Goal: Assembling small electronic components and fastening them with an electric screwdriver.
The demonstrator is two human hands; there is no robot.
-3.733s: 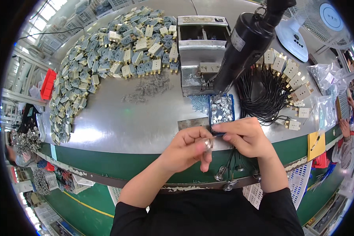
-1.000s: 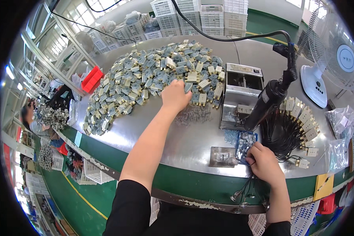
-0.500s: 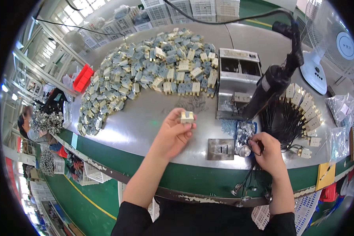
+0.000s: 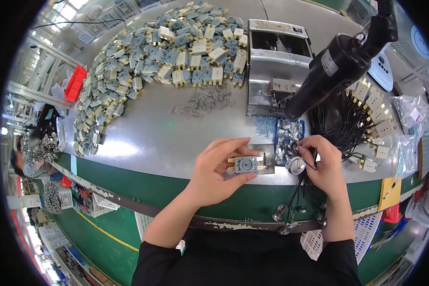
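The left hand [image 4: 219, 171] grasps a small blue-grey plastic switch part [image 4: 246, 165] with brass terminals, thumb below and fingers above, and sets it on the small metal fixture plate [image 4: 268, 157] near the front edge of the steel worktable [image 4: 152, 133]. The part looks light and stiff, a hard moulded body. I judge it is best held by the two long plastic sides, because the thin brass tabs at its ends can bend and the round centre must stay free.

The right hand [image 4: 325, 167] pinches a thin dark tool or wire [image 4: 313, 159] just beside a small round metal disc [image 4: 296, 165], which is shiny and probably slippery. Behind it lies a blue tray of small metal pieces [image 4: 289, 136]; a black hanging power screwdriver [image 4: 336, 66] stands above.
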